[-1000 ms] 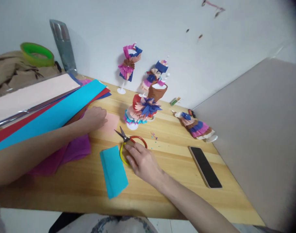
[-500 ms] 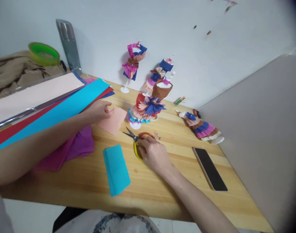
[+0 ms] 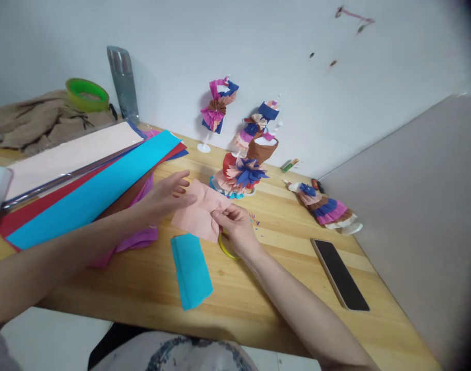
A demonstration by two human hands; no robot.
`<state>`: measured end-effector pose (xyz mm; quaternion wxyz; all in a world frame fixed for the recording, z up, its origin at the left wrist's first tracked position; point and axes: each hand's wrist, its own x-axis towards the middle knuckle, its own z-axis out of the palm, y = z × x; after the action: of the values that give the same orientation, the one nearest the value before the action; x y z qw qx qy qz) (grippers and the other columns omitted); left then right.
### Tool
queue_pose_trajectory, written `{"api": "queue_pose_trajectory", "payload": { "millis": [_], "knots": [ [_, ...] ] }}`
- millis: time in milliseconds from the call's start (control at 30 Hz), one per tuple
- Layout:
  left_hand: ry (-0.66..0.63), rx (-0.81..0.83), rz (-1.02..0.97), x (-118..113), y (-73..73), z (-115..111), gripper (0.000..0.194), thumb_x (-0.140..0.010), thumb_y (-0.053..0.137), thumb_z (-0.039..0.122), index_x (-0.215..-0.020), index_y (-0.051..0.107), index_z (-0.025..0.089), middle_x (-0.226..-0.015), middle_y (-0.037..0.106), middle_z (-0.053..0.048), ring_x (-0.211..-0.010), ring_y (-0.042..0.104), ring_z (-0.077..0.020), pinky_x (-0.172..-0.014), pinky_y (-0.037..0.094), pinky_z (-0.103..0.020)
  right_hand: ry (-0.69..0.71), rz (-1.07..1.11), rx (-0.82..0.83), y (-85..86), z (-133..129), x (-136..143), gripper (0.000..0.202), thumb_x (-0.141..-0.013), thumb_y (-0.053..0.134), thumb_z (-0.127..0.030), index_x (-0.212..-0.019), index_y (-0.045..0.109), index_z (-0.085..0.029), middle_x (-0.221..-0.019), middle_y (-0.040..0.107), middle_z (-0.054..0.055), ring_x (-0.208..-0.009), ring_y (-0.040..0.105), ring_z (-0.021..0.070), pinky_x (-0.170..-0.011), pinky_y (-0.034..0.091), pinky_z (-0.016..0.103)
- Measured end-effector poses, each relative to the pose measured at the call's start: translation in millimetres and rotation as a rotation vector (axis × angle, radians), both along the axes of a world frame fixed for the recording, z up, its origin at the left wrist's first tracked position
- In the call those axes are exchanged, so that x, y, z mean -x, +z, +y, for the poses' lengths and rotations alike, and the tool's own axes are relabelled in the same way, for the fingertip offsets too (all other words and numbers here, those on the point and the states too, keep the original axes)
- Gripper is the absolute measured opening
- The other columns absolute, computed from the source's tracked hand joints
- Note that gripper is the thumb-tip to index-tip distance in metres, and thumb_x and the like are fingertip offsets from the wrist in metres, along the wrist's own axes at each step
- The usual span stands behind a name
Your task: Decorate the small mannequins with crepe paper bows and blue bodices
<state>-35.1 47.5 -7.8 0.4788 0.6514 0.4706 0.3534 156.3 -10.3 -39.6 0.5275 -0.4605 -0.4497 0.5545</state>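
Note:
My right hand (image 3: 237,226) pinches the right edge of a pale pink sheet of crepe paper (image 3: 197,211). The sheet is slightly creased and hides most of the scissors; one yellow handle loop (image 3: 228,247) shows under my right hand. At the sheet's left side is my left hand (image 3: 169,193), fingers spread and apart, with the thumb over the paper's edge. Nearer to me, a folded turquoise piece of crepe paper (image 3: 191,271) lies on the wooden table (image 3: 143,288).
Behind the sheet stand several small mannequins in crepe-paper dresses (image 3: 245,172). Another dressed figure (image 3: 324,206) lies at the right, beyond a phone (image 3: 340,274). Long coloured paper sheets (image 3: 92,190), a green tape roll (image 3: 87,95) and a bottle (image 3: 122,82) occupy the left.
My right hand has let go of the scissors and taken the pink paper by its right edge. The sheet has moved right, over the scissors. My left hand has opened its fingers.

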Motion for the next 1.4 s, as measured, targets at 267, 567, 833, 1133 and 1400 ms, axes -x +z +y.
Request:
{"api": "queue_pose_trajectory", "payload": {
  "millis": [267, 567, 833, 1133, 1400],
  "knots": [
    [-0.362, 0.535, -0.361, -8.3, 9.8, -7.5, 0.046, -0.061, 0.079, 0.046, -0.095, 0.071, 0.017, -0.091, 0.074, -0.012, -0.092, 0.069, -0.0296, -0.075, 0.055, -0.04, 0.025, -0.054, -0.028, 3.0, -4.3, -15.4, 0.035, -0.068, 0.077, -0.051, -0.066, 0.059, -0.021, -0.05, 0.05, -0.005, -0.044, 0.04, 0.0096, -0.048, 0.033, 0.024],
    [0.094, -0.213, 0.718, 34.6, 10.8, 59.8, 0.029, -0.068, 0.064, 0.02, -0.096, 0.067, 0.013, -0.091, 0.067, -0.01, -0.094, 0.062, -0.0307, -0.081, 0.049, -0.038, 0.356, -1.038, -0.357, -16.5, -22.2, 1.3, 0.034, -0.083, 0.063, -0.021, -0.116, 0.061, -0.017, -0.102, 0.06, 0.009, -0.091, 0.058, 0.0204, -0.078, 0.047, 0.033],
    [-0.002, -0.318, 0.425, 22.2, 0.7, 10.7, 0.051, -0.081, 0.059, 0.044, -0.122, 0.059, 0.015, -0.121, 0.064, -0.013, -0.116, 0.056, -0.0305, -0.1, 0.044, -0.041, 0.299, -0.935, -0.376, -4.0, -16.1, 0.2, 0.011, -0.079, 0.056, -0.009, -0.075, 0.054, -0.019, -0.071, 0.055, -0.001, -0.067, 0.052, 0.0137, -0.063, 0.04, 0.025],
    [-0.373, 0.434, -0.243, -10.3, 11.3, -30.2, 0.07, -0.064, 0.079, 0.055, -0.12, 0.062, 0.017, -0.114, 0.07, -0.013, -0.114, 0.062, -0.0315, -0.089, 0.049, -0.041, -0.155, -0.362, -0.294, 36.7, -4.9, -15.8, 0.022, -0.078, 0.063, -0.037, -0.07, 0.049, -0.022, -0.053, 0.05, -0.006, -0.042, 0.044, 0.0093, -0.042, 0.036, 0.022],
    [-0.275, 0.18, -0.21, -42.3, 21.8, -41.6, 0.035, -0.067, 0.071, 0.037, -0.093, 0.069, 0.013, -0.082, 0.073, -0.006, -0.078, 0.069, -0.0231, -0.071, 0.054, -0.034, -0.221, -0.341, -0.302, 45.2, -5.7, -14.1, 0.021, -0.077, 0.063, -0.038, -0.076, 0.05, -0.021, -0.057, 0.049, -0.007, -0.04, 0.046, 0.0083, -0.038, 0.037, 0.021]
  ]
}}
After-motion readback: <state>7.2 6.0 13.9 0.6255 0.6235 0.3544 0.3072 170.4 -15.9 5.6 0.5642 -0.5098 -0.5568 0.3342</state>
